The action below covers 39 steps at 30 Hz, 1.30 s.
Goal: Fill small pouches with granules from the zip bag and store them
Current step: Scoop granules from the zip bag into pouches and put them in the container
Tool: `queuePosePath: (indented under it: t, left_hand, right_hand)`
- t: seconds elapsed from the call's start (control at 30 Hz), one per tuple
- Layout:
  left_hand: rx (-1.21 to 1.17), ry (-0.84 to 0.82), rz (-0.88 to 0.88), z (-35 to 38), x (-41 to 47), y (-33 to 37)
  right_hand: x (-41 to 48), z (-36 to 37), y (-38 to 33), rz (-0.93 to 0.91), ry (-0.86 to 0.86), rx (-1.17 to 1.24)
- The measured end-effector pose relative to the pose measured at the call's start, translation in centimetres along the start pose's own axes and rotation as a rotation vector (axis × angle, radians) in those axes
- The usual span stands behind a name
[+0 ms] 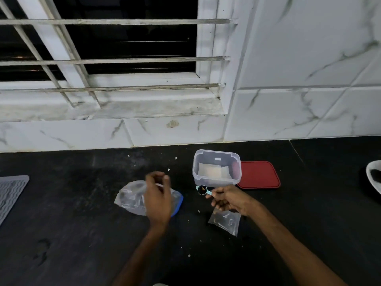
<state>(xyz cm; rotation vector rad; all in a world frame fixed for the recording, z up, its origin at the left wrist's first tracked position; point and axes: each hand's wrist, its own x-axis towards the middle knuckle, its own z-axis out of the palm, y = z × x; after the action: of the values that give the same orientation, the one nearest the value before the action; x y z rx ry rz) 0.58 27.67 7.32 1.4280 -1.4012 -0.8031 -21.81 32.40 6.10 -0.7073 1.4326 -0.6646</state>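
Observation:
A clear zip bag (128, 200) with a blue strip along its right edge lies crumpled on the black counter (72, 234). My left hand (158, 199) hovers over it, blurred, with curled fingers; whether it grips the bag's mouth I cannot tell. My right hand (228, 200) pinches the handle of a small teal scoop (203, 190) with dark contents in its bowl. A small clear pouch (225, 221) lies just under that hand, its top edge at the fingers. A clear plastic box (216, 159) stands behind, with a filled pale pouch (213, 172) flat inside.
The box's red lid (258, 175) lies on the counter to its right. A white bowl (374, 175) shows at the right edge and a grey ribbed mat (10, 195) at the left. Stray granules dot the counter. A tiled wall and a barred window rise behind.

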Motion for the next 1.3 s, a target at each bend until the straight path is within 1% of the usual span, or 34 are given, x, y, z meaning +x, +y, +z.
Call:
queuePosePath:
  t: [0.1, 0.17, 0.23, 0.3, 0.37, 0.47, 0.57, 0.67, 0.83, 0.93, 1.07, 1.17, 1.3]
  left_hand:
    - [0.159, -0.283, 0.050, 4.0, -4.6, 1.1]
    - [0.336, -0.513, 0.057, 6.4, -7.2, 0.8]
    - [0.523, -0.700, 0.085, 8.5, -9.1, -0.1]
    - [0.642, -0.824, 0.115, 10.3, -10.6, -0.7]
    - [0.779, -0.883, 0.212, 11.8, -11.6, -0.9]
    - [0.950, -0.877, 0.307, 13.6, -12.0, -0.7]
    - [0.980, -0.867, 0.294, 14.3, -11.3, -0.5]
    - [0.905, -0.819, 0.242, 14.1, -10.5, -0.2]
    - [0.654, -0.729, 0.009, 12.9, -8.6, -0.3]
    - [0.551, -0.670, -0.079, 12.2, -7.9, -0.1]
    - [0.482, -0.631, -0.118, 11.6, -7.6, 0.3]
    - [0.447, -0.639, -0.128, 11.4, -7.6, 0.4]
    - [0.451, -0.672, -0.105, 11.4, -7.7, 0.5]
  right_hand:
    - [-1.7, -2.1, 1.3, 0.014, 0.064, 0.016]
    - [-2.8, -3.7, 2.1, 0.018, 0.100, 0.031]
    - [-3.9, -5.2, 2.9, 0.023, 0.123, 0.030]
    - [-5.0, -6.6, 3.5, 0.029, 0.147, 0.034]
    - [-5.9, -7.7, 3.9, 0.035, 0.169, 0.045]
    - [-7.0, -8.8, 4.5, 0.041, 0.182, 0.064]
    - [-7.6, -9.5, 5.2, 0.049, 0.178, 0.063]
    - [-7.7, -9.8, 5.7, 0.045, 0.162, 0.047]
    - [-7.4, -9.4, 5.5, 0.015, 0.110, 0.006]
    - [-7.1, -8.9, 5.1, 0.005, 0.064, -0.029]
    - [-6.7, -8.2, 4.7, 0.020, 0.012, -0.083]
    - [-6.5, -7.8, 4.4, 0.030, -0.025, -0.119]
    - [-6.6, -7.7, 3.9, 0.028, -0.034, -0.134]
